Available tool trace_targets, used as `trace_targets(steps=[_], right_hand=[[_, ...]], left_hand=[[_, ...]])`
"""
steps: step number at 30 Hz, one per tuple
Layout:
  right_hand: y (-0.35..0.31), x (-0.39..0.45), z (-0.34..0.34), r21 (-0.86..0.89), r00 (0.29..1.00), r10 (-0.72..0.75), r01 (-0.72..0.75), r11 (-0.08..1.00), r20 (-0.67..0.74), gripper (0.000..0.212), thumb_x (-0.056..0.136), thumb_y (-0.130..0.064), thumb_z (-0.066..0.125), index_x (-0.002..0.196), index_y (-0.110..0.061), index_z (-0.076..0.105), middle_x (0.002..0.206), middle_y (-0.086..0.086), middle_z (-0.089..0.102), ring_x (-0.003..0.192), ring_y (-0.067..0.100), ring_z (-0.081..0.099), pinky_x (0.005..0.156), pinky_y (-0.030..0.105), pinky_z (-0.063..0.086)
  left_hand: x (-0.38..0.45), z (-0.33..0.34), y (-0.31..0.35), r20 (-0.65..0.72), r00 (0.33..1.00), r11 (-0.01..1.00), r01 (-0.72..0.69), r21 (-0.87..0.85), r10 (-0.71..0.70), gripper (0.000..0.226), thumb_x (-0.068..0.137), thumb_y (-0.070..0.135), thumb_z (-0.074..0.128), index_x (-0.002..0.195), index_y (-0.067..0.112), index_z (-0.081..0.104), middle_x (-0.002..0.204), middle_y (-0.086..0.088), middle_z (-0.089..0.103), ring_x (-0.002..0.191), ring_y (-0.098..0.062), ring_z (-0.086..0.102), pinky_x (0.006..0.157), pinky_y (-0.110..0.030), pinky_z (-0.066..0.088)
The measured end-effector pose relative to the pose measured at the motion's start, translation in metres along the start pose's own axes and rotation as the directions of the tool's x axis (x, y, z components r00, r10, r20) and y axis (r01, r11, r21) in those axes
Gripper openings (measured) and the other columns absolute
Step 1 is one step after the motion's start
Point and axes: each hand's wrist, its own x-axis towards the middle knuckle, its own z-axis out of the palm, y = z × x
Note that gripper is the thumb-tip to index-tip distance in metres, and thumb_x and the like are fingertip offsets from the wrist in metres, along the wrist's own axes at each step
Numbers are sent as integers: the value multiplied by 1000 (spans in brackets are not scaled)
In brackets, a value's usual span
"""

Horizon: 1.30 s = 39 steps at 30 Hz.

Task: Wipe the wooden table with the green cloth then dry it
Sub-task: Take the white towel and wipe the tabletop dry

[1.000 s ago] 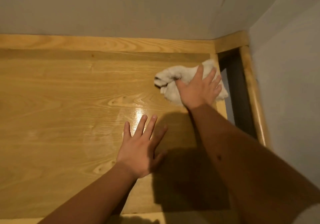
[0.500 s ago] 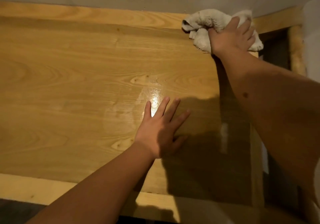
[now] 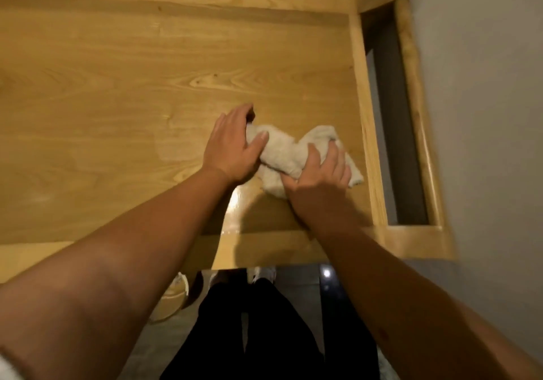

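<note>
A pale, bunched cloth, soft, light and easily gathered at either end, lies on the wooden desk near its right rail. The left hand curls its fingers over one end; the right hand grips the other.

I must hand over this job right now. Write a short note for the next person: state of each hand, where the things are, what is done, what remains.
Left hand: grips the left end of the white cloth.
Right hand: grips its right end.
The cloth lies bunched on the table, near the front right corner.
No green cloth is in view.
Done: a wet sheen shows on the wood beside the hands, so wiping seems to have happened; drying is under way.
Left: dry the rest of the top, mostly the left side. How much is still damp I cannot tell.
</note>
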Motion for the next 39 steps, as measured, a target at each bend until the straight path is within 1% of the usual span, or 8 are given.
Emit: trace_targets(steps=[7,11,15,21,27,32,36,39], right_hand=[[7,-108,-10,-26,990,65,-62,998,127,87,71,-65,60,141,-18,40,152,25,29,142,42,21,108,55,27],[13,-102,-26,-47,963,47,-35,998,266,95,72,-77,51,149,-30,24,158,18,19,143,37,16,109,50,21],[42,-83,-51,28,888,-87,84,996,451,102,66,-81,48,149,-41,3,156,10,17,138,35,21,105,52,30],[48,-15,-73,132,832,-100,32,991,545,72,80,-41,54,147,-33,27,142,13,43,121,34,49,93,46,48],[43,16,-73,-50,726,-276,392,919,630,48,85,-31,58,132,-28,48,148,7,35,128,31,34,99,45,41],[52,12,-82,158,740,-368,341,927,562,24,85,-26,68,90,-25,44,82,-3,54,78,21,52,54,31,33],[57,7,-109,375,762,-377,190,907,527,30,83,-28,75,103,-28,53,87,-7,60,75,12,59,56,27,42],[57,-1,-132,519,729,-416,98,849,544,18,80,-22,77,88,-27,62,85,-7,64,72,2,62,55,15,44]], left_hand=[[-66,-8,7,324,945,984,-19,179,-40,59,96,56,37,139,21,56,162,-8,33,153,-30,18,121,-55,10],[-109,-10,21,357,930,962,-16,273,-86,62,88,62,40,131,23,62,141,-7,56,132,-30,48,105,-50,39],[-118,-14,30,354,881,949,284,134,-314,61,91,54,58,138,15,55,132,-12,63,119,-32,58,85,-33,41],[-120,-29,36,451,814,928,352,119,-367,53,90,59,60,120,15,62,117,-5,67,104,-27,61,84,-35,45],[-118,-33,55,393,875,953,304,6,-282,21,87,27,73,98,14,60,90,-8,70,79,-25,68,64,-35,54],[-117,-38,57,424,875,972,231,55,-232,20,88,15,70,97,19,52,69,0,55,60,-18,50,52,-28,42],[-118,-54,59,487,846,975,162,153,-217,37,94,22,66,129,15,56,92,-3,62,84,-21,58,73,-30,37],[-126,-74,63,504,852,990,111,92,-142,11,93,20,67,104,17,65,99,-4,66,97,-27,61,75,-31,40]])
